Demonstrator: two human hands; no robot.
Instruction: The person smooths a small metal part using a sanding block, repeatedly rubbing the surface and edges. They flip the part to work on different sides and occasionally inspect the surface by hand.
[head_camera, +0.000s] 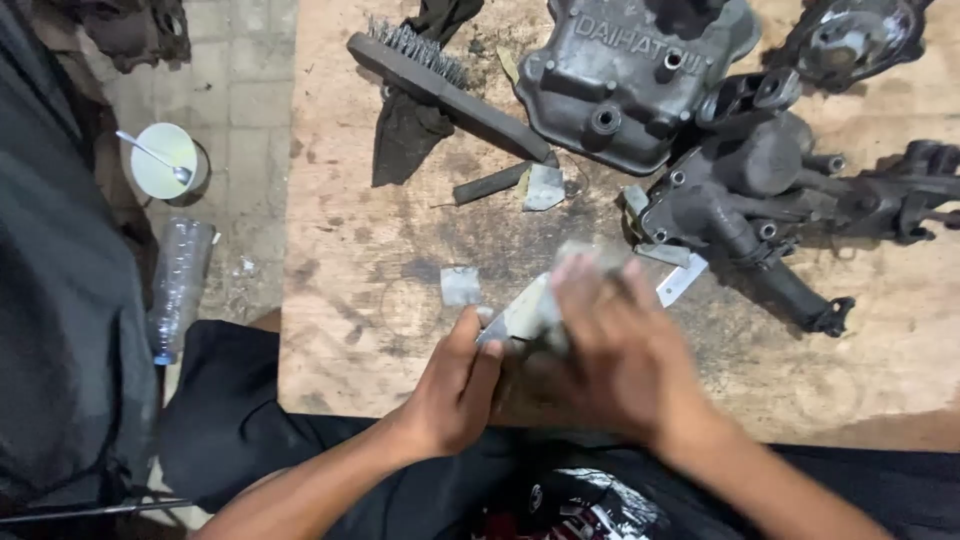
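We see the left hand (455, 385) clenched in a grip on a small flat grey metal piece (527, 312). The right hand (615, 350), motion-blurred, covers that piece's far end; we cannot tell its grip. The piece sits over the near edge of the scuffed plywood desk (350, 250), below the ribbed cast grey engine cover (625, 70). Left of that cover lies a bristled wire brush (440, 80).

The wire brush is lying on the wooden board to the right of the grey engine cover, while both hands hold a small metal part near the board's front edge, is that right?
Not quite. The head view shows the wire brush lying to the left of the grey engine cover, not the right. The rest holds: it lies on the wooden board, and the left hand and right hand hold a small metal part near the board's front edge.
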